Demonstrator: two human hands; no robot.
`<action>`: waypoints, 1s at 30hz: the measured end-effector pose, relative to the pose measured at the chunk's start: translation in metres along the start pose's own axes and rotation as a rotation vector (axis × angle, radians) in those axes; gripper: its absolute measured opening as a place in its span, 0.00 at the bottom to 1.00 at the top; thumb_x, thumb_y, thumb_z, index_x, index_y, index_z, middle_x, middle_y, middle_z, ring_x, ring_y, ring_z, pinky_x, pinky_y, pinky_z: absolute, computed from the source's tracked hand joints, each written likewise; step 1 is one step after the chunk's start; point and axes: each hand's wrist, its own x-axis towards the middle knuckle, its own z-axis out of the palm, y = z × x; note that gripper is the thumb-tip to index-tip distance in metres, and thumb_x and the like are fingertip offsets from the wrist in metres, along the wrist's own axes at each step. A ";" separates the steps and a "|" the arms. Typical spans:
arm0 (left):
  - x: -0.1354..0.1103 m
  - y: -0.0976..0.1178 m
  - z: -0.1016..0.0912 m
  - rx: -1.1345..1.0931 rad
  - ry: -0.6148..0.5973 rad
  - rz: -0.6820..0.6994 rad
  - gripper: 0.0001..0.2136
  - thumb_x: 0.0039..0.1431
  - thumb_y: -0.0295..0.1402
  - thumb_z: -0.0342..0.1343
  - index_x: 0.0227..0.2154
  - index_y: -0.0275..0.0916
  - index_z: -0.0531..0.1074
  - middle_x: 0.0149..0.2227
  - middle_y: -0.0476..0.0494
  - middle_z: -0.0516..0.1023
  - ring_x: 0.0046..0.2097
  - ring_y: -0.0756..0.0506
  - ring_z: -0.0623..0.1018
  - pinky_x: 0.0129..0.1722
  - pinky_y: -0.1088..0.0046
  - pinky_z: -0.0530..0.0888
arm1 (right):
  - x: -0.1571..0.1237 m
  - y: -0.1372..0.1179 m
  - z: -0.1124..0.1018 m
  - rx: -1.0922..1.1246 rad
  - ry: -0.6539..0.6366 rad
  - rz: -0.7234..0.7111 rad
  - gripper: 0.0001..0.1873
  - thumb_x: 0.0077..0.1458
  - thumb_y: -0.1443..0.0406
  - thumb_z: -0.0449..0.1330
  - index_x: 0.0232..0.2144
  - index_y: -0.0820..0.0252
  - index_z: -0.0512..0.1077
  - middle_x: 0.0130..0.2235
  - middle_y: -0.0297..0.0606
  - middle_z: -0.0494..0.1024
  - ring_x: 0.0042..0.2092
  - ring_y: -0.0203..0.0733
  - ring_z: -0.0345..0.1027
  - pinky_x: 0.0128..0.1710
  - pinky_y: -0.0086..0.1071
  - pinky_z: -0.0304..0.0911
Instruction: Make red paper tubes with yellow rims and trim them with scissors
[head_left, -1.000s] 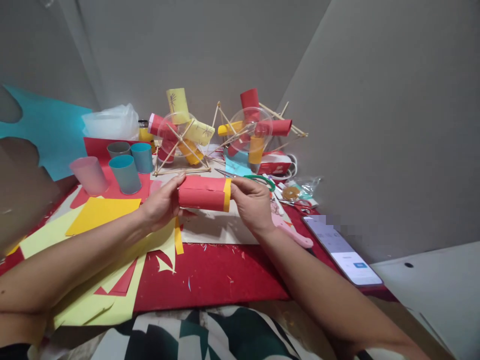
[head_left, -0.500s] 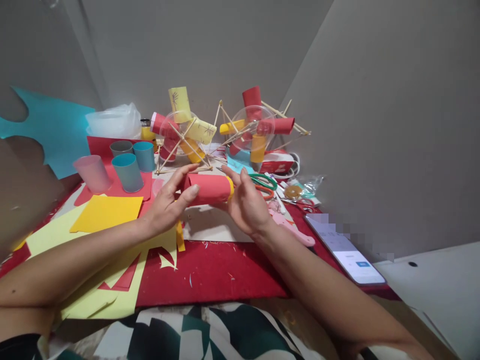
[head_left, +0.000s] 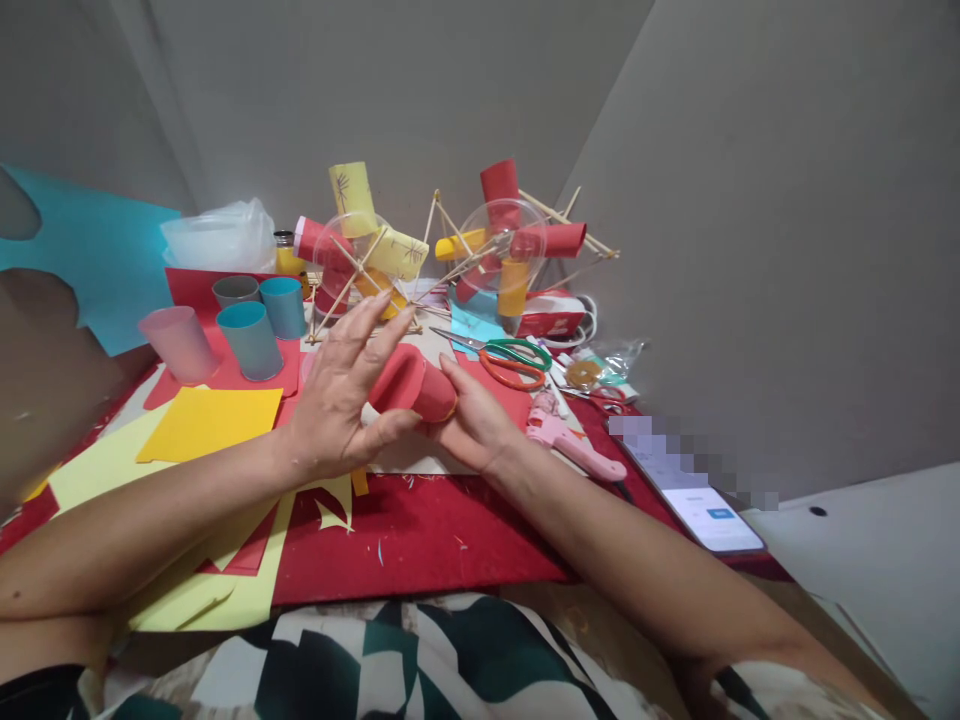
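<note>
A red paper tube (head_left: 411,380) with a yellow band at one end is held over the table between both my hands. My left hand (head_left: 337,395) lies flat against its left side with the fingers spread and the thumb under it. My right hand (head_left: 466,418) cups the tube from below and from the right. Under the hands lies a beige card on red paper (head_left: 420,540).
Two stick-and-tube pinwheel models (head_left: 360,262) (head_left: 506,250) stand at the back. Paper cups (head_left: 251,338) and a yellow sheet (head_left: 211,420) sit left. Scissors (head_left: 510,362), a pink glue gun (head_left: 574,445) and a phone (head_left: 697,490) lie right. Grey walls close in behind and right.
The tube has turned from lying crosswise to pointing more toward me. My left hand has opened flat against it, and my right hand has dropped under it.
</note>
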 end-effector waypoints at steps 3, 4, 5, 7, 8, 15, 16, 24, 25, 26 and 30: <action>-0.003 -0.003 0.004 0.066 -0.106 0.076 0.37 0.61 0.57 0.56 0.69 0.46 0.63 0.74 0.35 0.57 0.75 0.28 0.53 0.74 0.47 0.45 | -0.002 0.001 0.000 0.004 -0.060 0.061 0.27 0.73 0.51 0.44 0.39 0.60 0.76 0.30 0.36 0.83 0.34 0.40 0.78 0.40 0.34 0.75; -0.004 -0.004 0.006 0.077 -0.140 0.086 0.36 0.62 0.56 0.57 0.69 0.46 0.63 0.74 0.34 0.57 0.75 0.28 0.54 0.74 0.48 0.46 | -0.002 0.002 -0.001 0.003 -0.074 0.084 0.27 0.73 0.50 0.44 0.39 0.60 0.76 0.30 0.36 0.83 0.34 0.41 0.79 0.41 0.35 0.75; -0.005 -0.005 0.008 0.088 -0.161 0.099 0.36 0.62 0.54 0.57 0.69 0.45 0.63 0.74 0.33 0.57 0.75 0.29 0.55 0.73 0.49 0.48 | -0.002 0.002 -0.001 0.002 -0.084 0.104 0.27 0.73 0.49 0.44 0.38 0.60 0.76 0.30 0.36 0.83 0.35 0.41 0.79 0.43 0.35 0.75; -0.008 -0.006 0.011 0.108 -0.164 0.129 0.36 0.63 0.52 0.58 0.70 0.43 0.62 0.74 0.31 0.57 0.75 0.29 0.56 0.73 0.51 0.50 | -0.002 0.004 -0.002 -0.003 -0.099 0.117 0.28 0.72 0.48 0.45 0.37 0.59 0.75 0.30 0.37 0.83 0.38 0.43 0.79 0.46 0.37 0.75; -0.008 -0.007 0.011 0.114 -0.157 0.136 0.36 0.62 0.52 0.59 0.70 0.42 0.62 0.74 0.30 0.57 0.74 0.29 0.57 0.73 0.51 0.51 | -0.002 0.004 -0.002 -0.009 -0.110 0.108 0.28 0.72 0.48 0.44 0.38 0.59 0.75 0.31 0.37 0.83 0.40 0.44 0.80 0.48 0.39 0.74; -0.005 -0.003 0.009 0.139 -0.175 0.097 0.34 0.64 0.49 0.58 0.69 0.43 0.62 0.72 0.31 0.60 0.72 0.30 0.62 0.71 0.51 0.59 | -0.003 0.002 -0.006 -0.084 -0.219 0.075 0.31 0.71 0.46 0.41 0.39 0.58 0.76 0.34 0.39 0.84 0.42 0.46 0.79 0.46 0.40 0.75; -0.005 -0.002 0.008 0.138 -0.164 0.090 0.33 0.64 0.48 0.58 0.69 0.43 0.62 0.72 0.31 0.60 0.72 0.31 0.63 0.70 0.51 0.60 | -0.003 0.002 -0.006 -0.080 -0.226 0.081 0.32 0.71 0.45 0.41 0.39 0.58 0.76 0.35 0.40 0.84 0.43 0.46 0.79 0.46 0.40 0.75; -0.002 -0.003 0.007 -0.013 -0.057 0.055 0.42 0.59 0.45 0.66 0.72 0.46 0.53 0.73 0.35 0.60 0.75 0.32 0.57 0.73 0.48 0.54 | 0.002 0.004 -0.007 -0.052 -0.220 0.070 0.31 0.73 0.49 0.38 0.47 0.60 0.76 0.39 0.43 0.85 0.45 0.45 0.79 0.50 0.40 0.74; -0.001 -0.003 0.007 -0.032 -0.051 0.065 0.42 0.59 0.44 0.66 0.72 0.46 0.53 0.72 0.35 0.60 0.74 0.32 0.57 0.73 0.48 0.54 | 0.002 0.004 -0.007 -0.044 -0.208 0.074 0.31 0.73 0.50 0.38 0.47 0.60 0.76 0.39 0.42 0.85 0.43 0.45 0.79 0.49 0.39 0.75; -0.001 -0.003 0.007 -0.052 -0.048 0.063 0.42 0.59 0.44 0.66 0.72 0.46 0.53 0.72 0.35 0.61 0.74 0.33 0.57 0.73 0.49 0.55 | 0.001 0.003 -0.006 -0.040 -0.196 0.085 0.31 0.73 0.50 0.38 0.47 0.60 0.76 0.39 0.42 0.85 0.42 0.44 0.79 0.47 0.38 0.75; 0.001 0.000 0.006 -0.133 -0.035 -0.086 0.36 0.60 0.44 0.65 0.69 0.44 0.60 0.70 0.36 0.65 0.71 0.35 0.64 0.72 0.54 0.59 | -0.003 0.002 -0.005 -0.050 -0.171 0.152 0.32 0.72 0.47 0.38 0.46 0.61 0.76 0.36 0.42 0.84 0.34 0.42 0.78 0.38 0.35 0.75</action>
